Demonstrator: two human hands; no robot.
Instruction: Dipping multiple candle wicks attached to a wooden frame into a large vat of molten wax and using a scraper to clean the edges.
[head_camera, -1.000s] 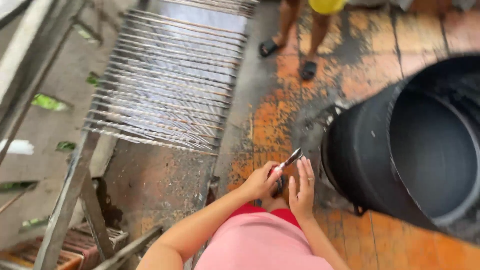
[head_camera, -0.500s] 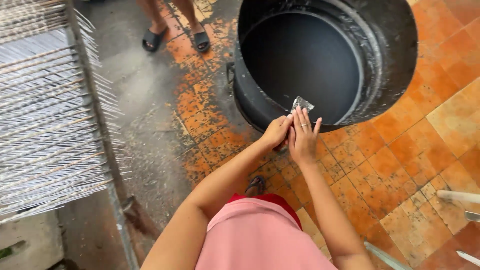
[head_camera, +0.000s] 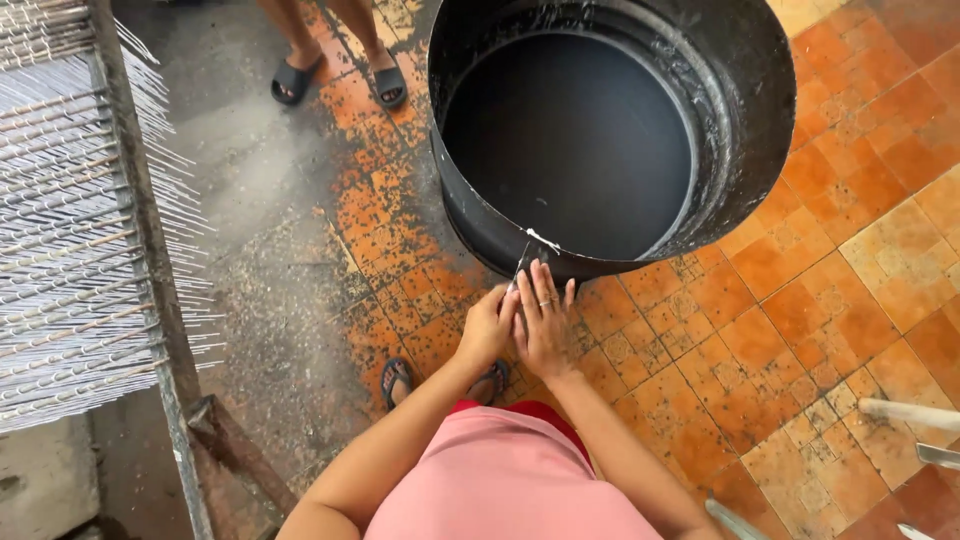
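Left hand (head_camera: 487, 325) is curling closed around the lower end of a small flat silvery metal blade (head_camera: 527, 257); your right hand (head_camera: 545, 315) is lying beside it with fingers straight and together, palm pressing against the left hand and the blade's flat side. Right hand is not gripping anything, just flat contact.

The blade is poking up past your fingertips, its tip sitting right at the near rim of the big round black metal drum (head_camera: 610, 130). Cannot tell if the tip is touching the rim or just overlapping it in view.

Versus half a second ago: both hands are sitting lower and further left in frame, and the blade is showing edge-on and thin instead of as a broad crumpled-looking face over the drum's opening. The drum is also shifting up and left in view, so most of that is your head moving. Versus a second ago the view has swung fully onto the drum.

Your sandalled feet (head_camera: 397, 375) are standing on the worn orange tiled floor (head_camera: 800, 330). Another person's feet in black sandals (head_camera: 340, 80) are standing at top left, near the drum. A rack of thin pale sticks (head_camera: 70, 240) is running down the left edge.
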